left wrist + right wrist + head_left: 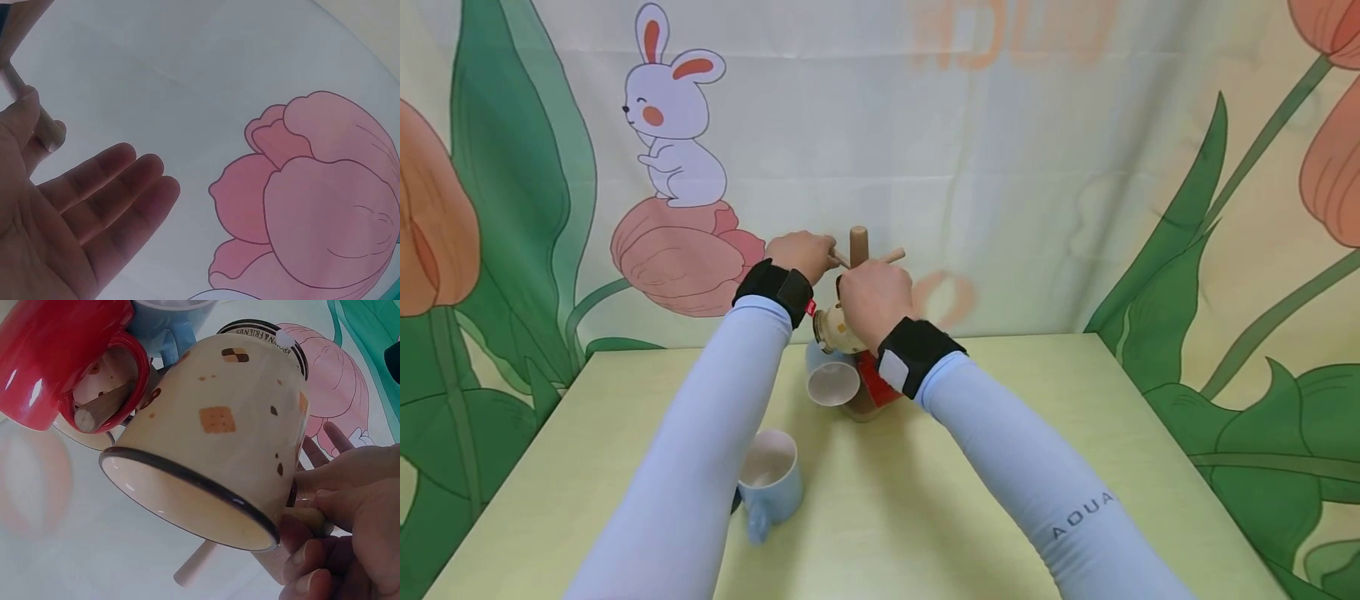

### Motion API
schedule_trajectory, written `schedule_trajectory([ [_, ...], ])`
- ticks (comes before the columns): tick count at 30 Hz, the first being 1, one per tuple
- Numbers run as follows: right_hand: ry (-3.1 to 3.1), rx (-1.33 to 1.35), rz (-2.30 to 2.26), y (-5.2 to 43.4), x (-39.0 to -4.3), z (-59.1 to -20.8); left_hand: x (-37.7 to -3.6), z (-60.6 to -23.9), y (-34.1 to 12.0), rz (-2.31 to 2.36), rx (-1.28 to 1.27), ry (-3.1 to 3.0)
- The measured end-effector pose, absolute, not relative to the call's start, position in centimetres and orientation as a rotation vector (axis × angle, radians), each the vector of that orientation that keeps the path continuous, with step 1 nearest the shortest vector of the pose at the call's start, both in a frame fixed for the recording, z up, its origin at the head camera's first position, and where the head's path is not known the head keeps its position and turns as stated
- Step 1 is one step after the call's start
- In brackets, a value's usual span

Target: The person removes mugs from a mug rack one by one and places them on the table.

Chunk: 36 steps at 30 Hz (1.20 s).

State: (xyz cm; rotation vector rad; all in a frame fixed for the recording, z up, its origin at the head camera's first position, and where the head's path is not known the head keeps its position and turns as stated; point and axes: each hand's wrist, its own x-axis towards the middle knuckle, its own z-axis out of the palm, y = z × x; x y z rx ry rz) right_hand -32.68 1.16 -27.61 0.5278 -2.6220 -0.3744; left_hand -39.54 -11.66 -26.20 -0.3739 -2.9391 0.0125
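A wooden mug tree (858, 246) stands at the table's far middle. My right hand (872, 300) grips the handle of a cream mug with cookie prints (231, 431), held tilted against the tree with its mouth toward the wrist camera. Close by, a red mug (56, 356) hangs on a peg (103, 406), with a blue mug (169, 319) beyond it. My left hand (801, 254) is up at the tree's left side. In the left wrist view its fingers (119, 181) are relaxed and straight, and the thumb touches a wooden peg (47, 128).
A light blue mug (767, 479) stands upright on the yellow-green table (1075, 467) under my left forearm. Another mug with a white inside (832, 382) hangs low on the tree. A cloth backdrop with a rabbit and tulips hangs right behind the table.
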Motion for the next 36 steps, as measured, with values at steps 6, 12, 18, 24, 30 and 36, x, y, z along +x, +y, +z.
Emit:
schedule_trajectory([
  [6, -2.667, 0.532, -0.371, 1.6, -32.6, -27.4, -39.5, -26.5, -11.8, 0.026, -0.351, -2.933],
  [12, -2.722, 0.503, -0.393, 2.0, -32.5, -27.1, -39.0, -26.6, -11.8, 0.027, -0.328, -2.936],
  [18, -2.808, 0.473, -0.307, 2.4, -32.6, -26.7, -38.4, -26.6, -11.9, 0.057, -0.304, -2.922],
  [24, -2.874, 0.451, -0.24, 3.5, -33.1, -26.7, -38.2, -26.7, -12.0, 0.049, -0.285, -2.922],
  [30, -2.924, 0.443, -0.254, 4.2, -33.2, -26.4, -38.0, -27.0, -12.0, 0.046, -0.281, -2.935],
  [36, -2.913, 0.415, -0.237, 4.6, -33.4, -26.4, -37.6, -26.9, -12.0, 0.048, -0.282, -2.934],
])
